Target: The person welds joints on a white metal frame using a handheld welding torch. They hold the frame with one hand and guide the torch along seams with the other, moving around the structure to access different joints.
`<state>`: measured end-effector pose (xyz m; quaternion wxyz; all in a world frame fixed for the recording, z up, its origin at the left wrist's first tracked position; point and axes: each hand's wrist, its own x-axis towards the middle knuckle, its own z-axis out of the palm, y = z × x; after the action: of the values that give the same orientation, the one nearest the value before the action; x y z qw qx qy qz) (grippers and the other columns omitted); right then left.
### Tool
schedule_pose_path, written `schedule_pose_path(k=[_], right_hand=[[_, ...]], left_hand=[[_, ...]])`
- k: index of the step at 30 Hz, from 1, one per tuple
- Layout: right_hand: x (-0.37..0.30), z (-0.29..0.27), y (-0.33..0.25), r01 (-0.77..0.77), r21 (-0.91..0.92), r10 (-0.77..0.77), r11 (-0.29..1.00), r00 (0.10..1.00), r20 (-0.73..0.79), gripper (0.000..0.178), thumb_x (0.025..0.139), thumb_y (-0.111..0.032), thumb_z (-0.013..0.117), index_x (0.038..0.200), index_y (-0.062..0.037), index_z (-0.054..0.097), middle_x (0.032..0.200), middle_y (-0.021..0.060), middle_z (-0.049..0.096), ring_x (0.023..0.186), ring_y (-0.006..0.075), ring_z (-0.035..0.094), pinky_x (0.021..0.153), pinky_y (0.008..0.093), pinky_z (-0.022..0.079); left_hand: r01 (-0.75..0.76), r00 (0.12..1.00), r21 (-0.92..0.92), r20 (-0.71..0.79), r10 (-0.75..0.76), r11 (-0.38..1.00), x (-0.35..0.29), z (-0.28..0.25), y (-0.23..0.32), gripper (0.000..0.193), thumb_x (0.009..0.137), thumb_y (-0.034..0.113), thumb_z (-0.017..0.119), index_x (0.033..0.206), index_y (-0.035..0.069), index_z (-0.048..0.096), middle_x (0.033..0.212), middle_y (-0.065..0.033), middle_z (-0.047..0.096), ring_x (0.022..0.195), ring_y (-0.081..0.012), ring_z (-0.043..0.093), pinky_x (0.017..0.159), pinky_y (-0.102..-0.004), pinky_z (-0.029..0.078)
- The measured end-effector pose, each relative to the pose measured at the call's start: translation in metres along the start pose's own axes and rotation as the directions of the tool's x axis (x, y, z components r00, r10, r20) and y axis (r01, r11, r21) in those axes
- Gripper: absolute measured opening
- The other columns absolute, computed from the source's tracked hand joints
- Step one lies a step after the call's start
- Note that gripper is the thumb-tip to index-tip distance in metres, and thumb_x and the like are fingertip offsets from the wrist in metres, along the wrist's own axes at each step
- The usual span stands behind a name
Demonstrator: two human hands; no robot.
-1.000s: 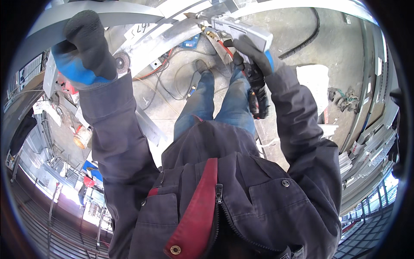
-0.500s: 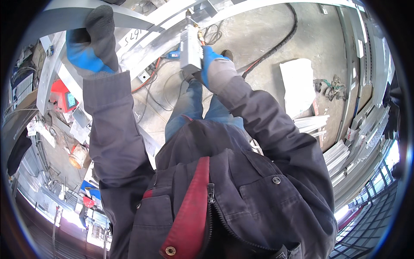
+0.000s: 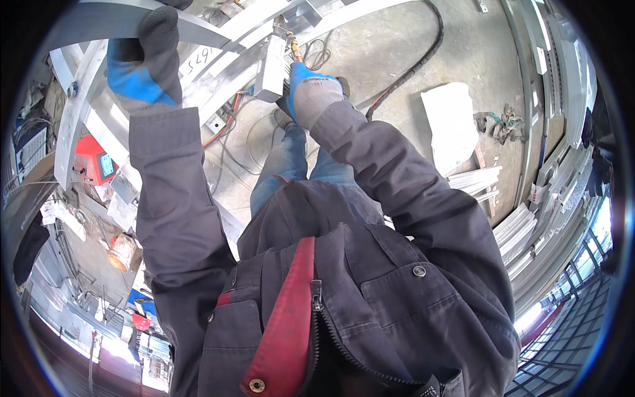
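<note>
My left hand (image 3: 145, 63), in a grey, blue and black glove, is closed on a flat grey metal beam (image 3: 86, 28) at the upper left. Its fingertips are partly hidden. Further right, my right hand (image 3: 313, 94), gloved in grey and blue, is closed at the side of a silver box-shaped metal piece (image 3: 271, 69). The glove and the piece itself hide the exact grip. Beside this piece's far end shows a brass-coloured fitting (image 3: 294, 49) with an orange-red part. Below the left hand's beam runs a pale metal bar (image 3: 205, 66) with handwritten marks.
A red machine with a small screen (image 3: 96, 161) stands at the left, above a bucket (image 3: 122, 251). Cables (image 3: 228, 139) lie on the concrete floor. A thick black hose (image 3: 423, 63) curves at the upper right, near a white sheet (image 3: 450, 126). Long metal profiles (image 3: 542, 231) are stacked at right.
My right hand and the silver box-shaped piece have shifted left and slightly away from me. A blue tool on the floor is now mostly covered. The left hand stays on the beam.
</note>
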<state>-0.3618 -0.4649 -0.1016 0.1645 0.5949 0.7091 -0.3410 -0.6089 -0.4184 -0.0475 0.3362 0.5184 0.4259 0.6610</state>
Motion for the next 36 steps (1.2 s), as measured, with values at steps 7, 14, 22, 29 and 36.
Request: schedule_pose_path(k=[7, 14, 22, 29, 36], right_hand=[[0.008, 0.008, 0.003, 0.034, -0.022, -0.035, 0.999, 0.997, -0.062, 0.039, 0.094, -0.029, 0.064, 0.118, 0.0, 0.057, 0.101, 0.0244, 0.073, 0.095, 0.0392, 0.074, 0.081, 0.0476, 0.057], [0.011, 0.008, 0.002, -0.004, -0.002, 0.004, 1.0, 0.999, -0.037, 0.044, 0.093, -0.033, 0.067, 0.119, 0.001, 0.059, 0.102, 0.0248, 0.074, 0.095, 0.0385, 0.074, 0.082, 0.0475, 0.057], [0.008, 0.004, -0.002, -0.012, 0.025, 0.012, 1.0, 1.0, -0.007, 0.05, 0.092, -0.043, 0.068, 0.117, 0.0003, 0.061, 0.103, 0.0265, 0.073, 0.097, 0.0383, 0.074, 0.086, 0.0483, 0.057], [0.007, 0.0, -0.005, 0.005, 0.02, -0.005, 1.0, 1.0, -0.024, 0.053, 0.091, -0.045, 0.069, 0.118, 0.0006, 0.062, 0.103, 0.0267, 0.073, 0.097, 0.0383, 0.074, 0.086, 0.0477, 0.057], [0.005, -0.004, -0.006, -0.055, 0.051, 0.053, 0.997, 0.998, 0.032, 0.053, 0.092, -0.045, 0.068, 0.118, 0.0008, 0.062, 0.105, 0.0277, 0.073, 0.1, 0.0395, 0.073, 0.088, 0.0483, 0.056]], left_hand=[[0.007, 1.0, 0.045, 0.03, -0.008, 0.999, 0.004, 0.0, 0.0, 0.059, 0.097, 0.019, 0.072, 0.139, -0.014, 0.048, 0.123, -0.0311, 0.066, 0.118, -0.0363, 0.066, 0.105, -0.0395, 0.051], [0.064, 0.997, 0.016, -0.032, -0.064, 0.998, -0.003, 0.008, 0.007, 0.058, 0.095, 0.021, 0.075, 0.137, -0.011, 0.051, 0.123, -0.0291, 0.067, 0.117, -0.0371, 0.067, 0.107, -0.0439, 0.049], [0.058, 0.998, -0.015, 0.024, -0.057, 0.998, 0.0, 0.006, 0.008, 0.059, 0.095, 0.022, 0.076, 0.138, -0.01, 0.051, 0.122, -0.0287, 0.068, 0.117, -0.0365, 0.067, 0.107, -0.0434, 0.049], [0.063, 0.998, 0.019, -0.022, -0.062, 0.998, -0.002, 0.007, 0.006, 0.058, 0.096, 0.023, 0.075, 0.138, -0.009, 0.051, 0.121, -0.0289, 0.068, 0.116, -0.0358, 0.067, 0.106, -0.043, 0.049], [0.081, 0.996, 0.033, -0.047, -0.079, 0.996, 0.0, 0.009, 0.006, 0.06, 0.096, 0.024, 0.075, 0.138, -0.01, 0.05, 0.121, -0.0283, 0.068, 0.115, -0.0366, 0.067, 0.106, -0.0428, 0.049]])
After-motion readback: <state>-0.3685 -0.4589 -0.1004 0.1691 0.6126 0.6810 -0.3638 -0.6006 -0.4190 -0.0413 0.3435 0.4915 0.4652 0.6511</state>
